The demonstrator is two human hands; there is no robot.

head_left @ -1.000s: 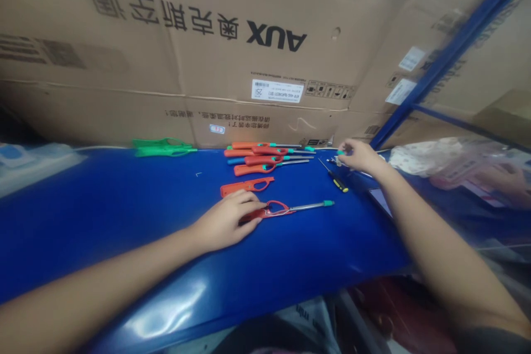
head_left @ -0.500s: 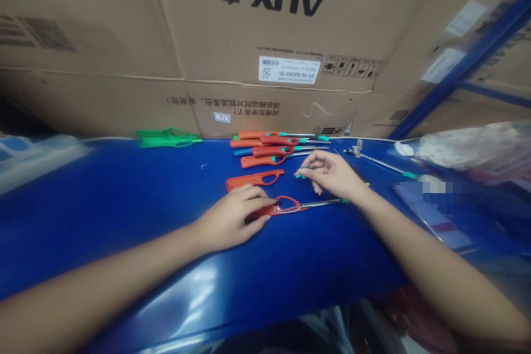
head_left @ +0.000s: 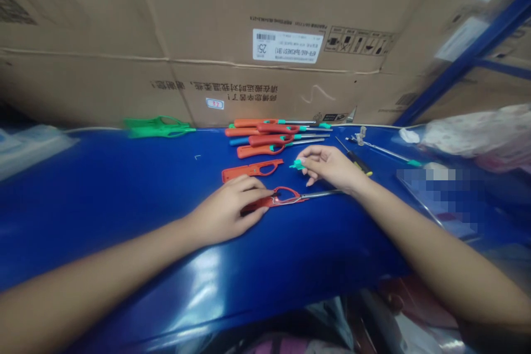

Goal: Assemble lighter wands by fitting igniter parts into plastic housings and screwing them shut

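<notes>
My left hand [head_left: 234, 207] closes over the handle of an opened red gas lighter [head_left: 286, 197] lying on the blue table. The lighter's finger loop, a thin wire and a metal tube show past the fingers; the tube's far end is hidden behind my right wrist. My right hand [head_left: 326, 167] pinches a small green plastic trigger [head_left: 297, 164] between thumb and fingertips, just above and beyond the lighter. Behind my left hand rests a loose orange-red half shell [head_left: 251, 170], its inner side facing up.
Several assembled lighters [head_left: 265, 138] lie in a pile against the cardboard box [head_left: 186, 16]. Green shell pieces [head_left: 157, 126] are at left. On the right are a screwdriver [head_left: 357, 160], a metal lighter tube [head_left: 385, 154] and plastic bags [head_left: 477, 135]. A blue metal post [head_left: 460, 47] stands there.
The green trigger has turned in my right fingers and shows more fully. My left hand keeps its hold on the lighter. The view has tipped slightly downward, uncovering the screwdriver.
</notes>
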